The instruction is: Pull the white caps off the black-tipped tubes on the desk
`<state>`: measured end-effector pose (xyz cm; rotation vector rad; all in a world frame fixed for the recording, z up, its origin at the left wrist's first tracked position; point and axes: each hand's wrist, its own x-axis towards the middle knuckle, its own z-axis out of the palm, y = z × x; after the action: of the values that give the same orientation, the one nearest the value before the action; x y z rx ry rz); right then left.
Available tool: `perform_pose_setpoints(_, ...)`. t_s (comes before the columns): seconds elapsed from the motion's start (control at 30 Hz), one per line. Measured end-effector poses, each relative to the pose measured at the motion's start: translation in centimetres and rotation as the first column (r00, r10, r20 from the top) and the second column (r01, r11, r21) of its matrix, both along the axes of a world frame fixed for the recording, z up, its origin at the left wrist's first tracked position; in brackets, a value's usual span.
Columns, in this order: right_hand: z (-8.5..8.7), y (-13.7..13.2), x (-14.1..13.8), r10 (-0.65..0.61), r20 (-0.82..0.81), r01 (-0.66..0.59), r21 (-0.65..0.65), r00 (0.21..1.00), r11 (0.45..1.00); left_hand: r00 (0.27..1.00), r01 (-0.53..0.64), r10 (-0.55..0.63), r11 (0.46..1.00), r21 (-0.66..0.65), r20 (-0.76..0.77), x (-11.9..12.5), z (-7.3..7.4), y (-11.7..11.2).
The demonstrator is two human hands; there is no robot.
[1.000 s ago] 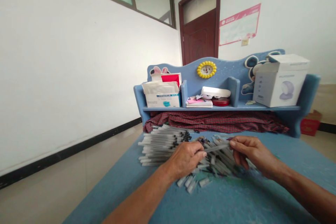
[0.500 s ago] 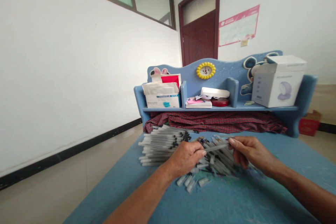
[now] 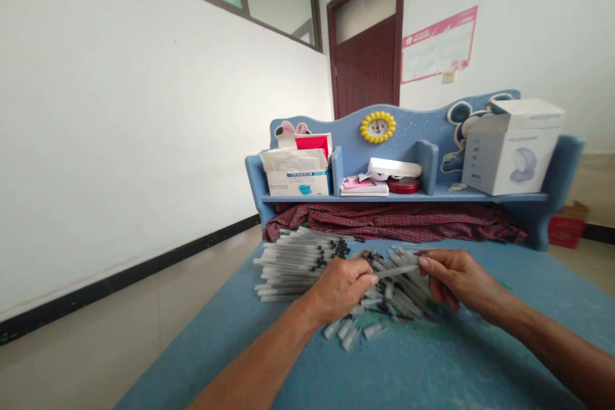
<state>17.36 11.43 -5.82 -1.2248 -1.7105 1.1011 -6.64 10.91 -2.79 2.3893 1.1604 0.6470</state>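
Observation:
Between my two hands runs a slim translucent pen [image 3: 396, 271], tilted slightly up to the right. My left hand [image 3: 343, 288] is closed around its left end. The thumb and fingers of my right hand [image 3: 456, 275] pinch its right end, and the tip there is hidden. Beneath the hands lies a loose heap of pen parts [image 3: 408, 298]. Left of it is a stacked pile of pens [image 3: 288, 269] with black ends facing right. Several clear pen caps [image 3: 350, 336] are scattered nearer to me on the blue table [image 3: 432, 365].
Behind the pens lies a folded red plaid cloth [image 3: 394, 223] under a blue shelf [image 3: 336, 197]. The shelf carries a mask box [image 3: 298, 179], papers [image 3: 364, 189], a red round tin [image 3: 403, 186] and a large white box [image 3: 512, 150]. A red carton [image 3: 567, 227] stands on the floor at right.
Both hands keep hold of the same pen in nearly the same place. The view has shifted very slightly; nothing else has visibly moved.

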Motion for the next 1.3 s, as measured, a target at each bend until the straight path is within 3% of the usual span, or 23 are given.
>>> perform_pose_setpoints(0.1, 0.00, 0.04, 0.04, 0.041, -0.046, -0.042, -0.016, 0.998, 0.999, 1.000, 0.001, -0.001, 1.000, 0.000, -0.016, -0.02, -0.11, 0.10)
perform_pose_setpoints(0.27, 0.07, -0.03, -0.04, -0.009, 0.037, 0.009, -0.005, 0.999, 1.000, 1.000, -0.007, 0.007, 1.000, 0.001, -0.015, -0.03, -0.32, 0.20)
perform_pose_setpoints(0.43, 0.27, -0.07, -0.06, 0.025, -0.033, -0.025, -0.027, 0.999, 0.999, 1.000, 0.005, -0.005, 1.000, -0.001, -0.011, 0.00, -0.27, 0.11)
perform_pose_setpoints(0.6, 0.43, -0.21, -0.13, -0.015, 0.026, 0.016, -0.038, 1.000, 0.999, 1.000, -0.006, 0.005, 1.000, -0.013, -0.010, 0.09, -0.16, 0.01)
perform_pose_setpoints(0.8, 0.60, -0.31, -0.14, 0.037, -0.065, -0.041, -0.067, 0.997, 0.997, 1.000, -0.003, 0.003, 1.000, -0.016, -0.012, 0.06, -0.25, 0.12)
perform_pose_setpoints(1.0, 0.32, -0.08, -0.13, 0.000, -0.002, 0.000, -0.069, 1.000, 0.998, 1.000, 0.012, -0.013, 1.000, -0.012, -0.019, -0.02, -0.32, 0.17)
perform_pose_setpoints(1.3, 0.87, -0.16, 0.66, 0.167, -0.209, -0.192, -0.107, 0.964, 0.976, 0.998, 0.052, -0.048, 0.990, -0.128, 0.036, -0.16, 0.05, 0.17)
